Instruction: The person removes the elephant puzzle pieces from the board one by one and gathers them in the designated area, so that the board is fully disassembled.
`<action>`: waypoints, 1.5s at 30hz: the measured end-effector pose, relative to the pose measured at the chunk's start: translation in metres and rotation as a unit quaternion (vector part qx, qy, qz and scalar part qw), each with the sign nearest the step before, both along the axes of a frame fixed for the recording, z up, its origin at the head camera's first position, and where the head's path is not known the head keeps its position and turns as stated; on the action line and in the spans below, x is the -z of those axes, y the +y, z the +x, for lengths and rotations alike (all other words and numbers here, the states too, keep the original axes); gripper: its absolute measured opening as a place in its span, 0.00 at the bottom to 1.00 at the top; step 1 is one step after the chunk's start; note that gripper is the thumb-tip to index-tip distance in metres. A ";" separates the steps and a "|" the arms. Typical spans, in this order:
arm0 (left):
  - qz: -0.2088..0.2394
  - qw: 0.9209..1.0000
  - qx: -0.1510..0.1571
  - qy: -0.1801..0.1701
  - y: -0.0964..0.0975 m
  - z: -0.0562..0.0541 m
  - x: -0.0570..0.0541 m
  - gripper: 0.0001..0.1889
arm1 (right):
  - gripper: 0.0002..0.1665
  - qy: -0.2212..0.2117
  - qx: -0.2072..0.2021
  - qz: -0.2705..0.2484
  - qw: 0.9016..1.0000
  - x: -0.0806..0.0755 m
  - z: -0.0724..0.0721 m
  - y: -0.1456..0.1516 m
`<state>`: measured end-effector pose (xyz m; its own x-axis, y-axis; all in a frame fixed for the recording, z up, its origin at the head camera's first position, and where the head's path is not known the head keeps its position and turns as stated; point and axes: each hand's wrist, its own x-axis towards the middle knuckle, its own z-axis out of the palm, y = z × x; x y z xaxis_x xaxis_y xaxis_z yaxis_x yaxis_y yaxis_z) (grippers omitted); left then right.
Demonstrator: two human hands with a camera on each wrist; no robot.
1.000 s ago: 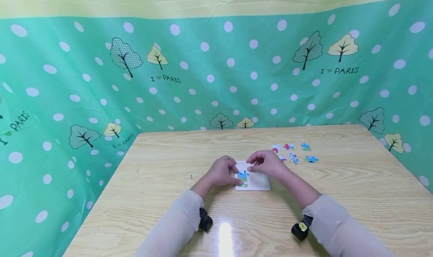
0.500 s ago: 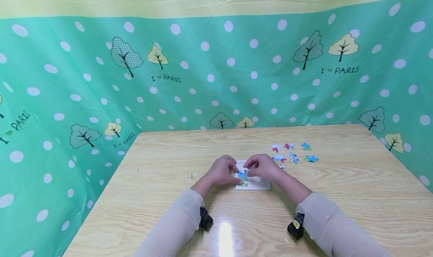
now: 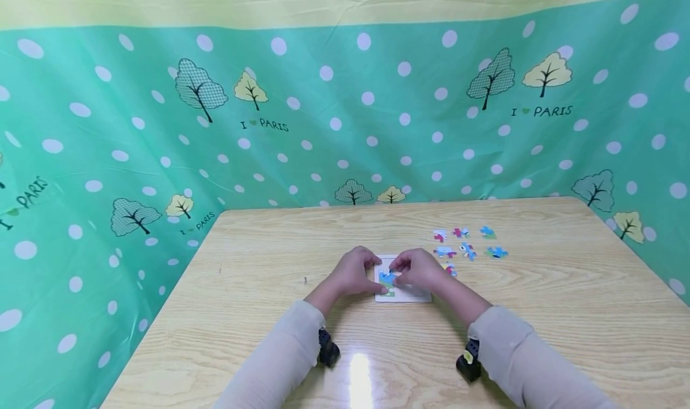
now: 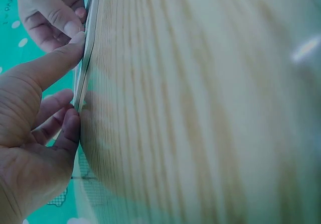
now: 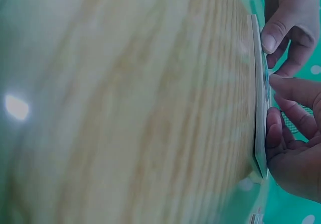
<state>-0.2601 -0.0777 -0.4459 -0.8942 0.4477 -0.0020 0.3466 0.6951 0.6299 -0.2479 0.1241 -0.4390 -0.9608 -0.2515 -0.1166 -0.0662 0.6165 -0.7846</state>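
Observation:
A small white puzzle board [image 3: 415, 296] lies on the table between both hands. Along its left side sit joined blue and green jigsaw pieces [image 3: 386, 290]. My left hand [image 3: 353, 273] holds the board's left part, thumb over the lower pieces and fingers at the upper left edge. My right hand [image 3: 421, 270] pinches a jigsaw piece, mostly hidden by the fingertips, against the blue part of the picture. In the right wrist view, the right thumb and index finger meet low over the board [image 5: 260, 133], close to the left thumb [image 5: 273, 37].
Several loose jigsaw pieces [image 3: 467, 251] lie in rough rows right of and behind the board, one [image 3: 450, 270] partly behind the right hand. A tiny scrap [image 3: 305, 280] lies left on the wooden table [image 3: 259, 337]. A green dotted curtain [image 3: 302, 151] hangs behind.
My right hand has come slightly left and down onto the blue pieces, uncovering loose pieces behind it. My left hand stays in place on the board.

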 end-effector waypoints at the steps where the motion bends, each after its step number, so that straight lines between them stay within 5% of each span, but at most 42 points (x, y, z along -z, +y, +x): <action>1: -0.002 1.000 0.001 0.001 0.000 0.000 0.000 0.30 | 0.14 0.001 0.001 0.001 1.000 0.000 0.000 0.000; 18: -0.006 1.000 -0.006 -0.006 0.001 0.000 0.000 0.30 | 0.16 -0.020 -0.019 0.028 0.999 -0.001 -0.003 -0.003; 45: -0.006 1.000 -0.014 -0.018 0.002 -0.001 0.001 0.30 | 0.06 -0.014 0.013 -0.057 0.998 0.000 -0.001 0.000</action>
